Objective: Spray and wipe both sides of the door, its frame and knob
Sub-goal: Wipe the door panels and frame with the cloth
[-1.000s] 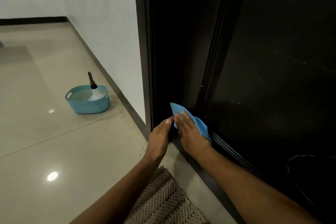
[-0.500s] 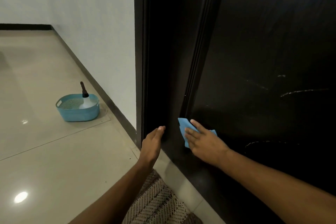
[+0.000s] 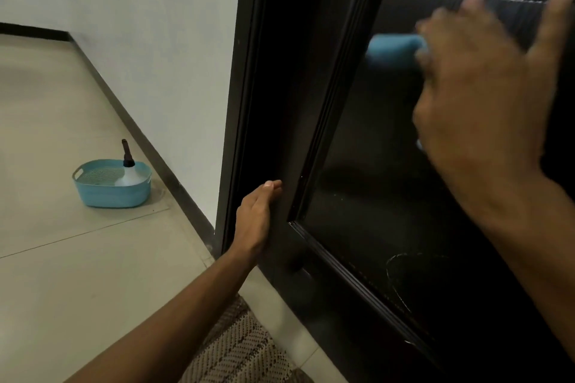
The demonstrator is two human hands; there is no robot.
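A black door (image 3: pixel 389 165) with a recessed panel fills the right of the view, set in a black frame (image 3: pixel 239 102). My right hand (image 3: pixel 479 87), blurred, presses a blue cloth (image 3: pixel 393 50) flat against the upper part of the panel; its fingers look spread. My left hand (image 3: pixel 258 214) rests with straight fingers on the door's edge, low down near the panel's bottom corner. Wet streaks show on the panel's top rail and a faint curved mark near its bottom. No knob is in view.
A light blue basket (image 3: pixel 109 193) stands on the tiled floor by the white wall, holding a white spray bottle (image 3: pixel 129 172) with a dark nozzle. A woven mat (image 3: pixel 242 351) lies on the floor under my left forearm, beside the door's foot.
My right hand has swept the blue cloth from the panel's bottom corner up to its top. My left hand has stayed by the door's edge. The view has risen.
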